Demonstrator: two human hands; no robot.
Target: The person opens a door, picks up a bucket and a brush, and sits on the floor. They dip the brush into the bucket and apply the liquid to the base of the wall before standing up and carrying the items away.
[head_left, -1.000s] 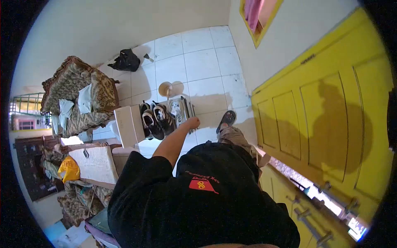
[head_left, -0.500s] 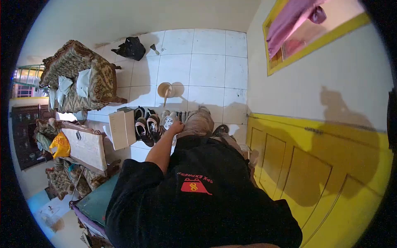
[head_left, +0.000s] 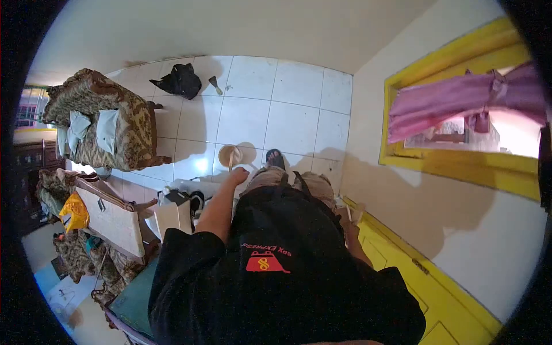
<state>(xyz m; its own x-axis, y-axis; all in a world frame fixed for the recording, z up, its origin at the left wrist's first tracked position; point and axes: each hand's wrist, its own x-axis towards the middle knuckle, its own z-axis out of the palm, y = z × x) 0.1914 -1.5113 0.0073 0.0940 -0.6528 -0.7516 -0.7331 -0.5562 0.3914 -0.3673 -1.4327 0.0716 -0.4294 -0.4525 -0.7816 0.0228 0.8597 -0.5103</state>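
My left hand [head_left: 239, 175] hangs in front of my left thigh, close to the handle end of a stick in a tan bucket [head_left: 225, 156]. Its fingers are too small to make out, and contact with the stick is unclear. Low at my right side, my right hand [head_left: 350, 229] is partly hidden by my body, beside a pale shape that I cannot identify. One sandaled foot [head_left: 275, 157] shows ahead of my knees. Dark shoes [head_left: 196, 201] stand left of my forearm, by an open pale box [head_left: 172, 218].
A patterned sofa [head_left: 135, 135] and a light-topped table [head_left: 112, 213] with a yellow bag [head_left: 75, 211] stand left. A black bag [head_left: 183, 81] lies on the tiles [head_left: 244, 121] near the far wall. At right are a yellow door [head_left: 397, 259] and a curtained window [head_left: 448, 106].
My view has shifted forward and right, showing more of the window. The bucket is nearer my left hand, one foot is now ahead, and my arm and body cover most of the shoes.
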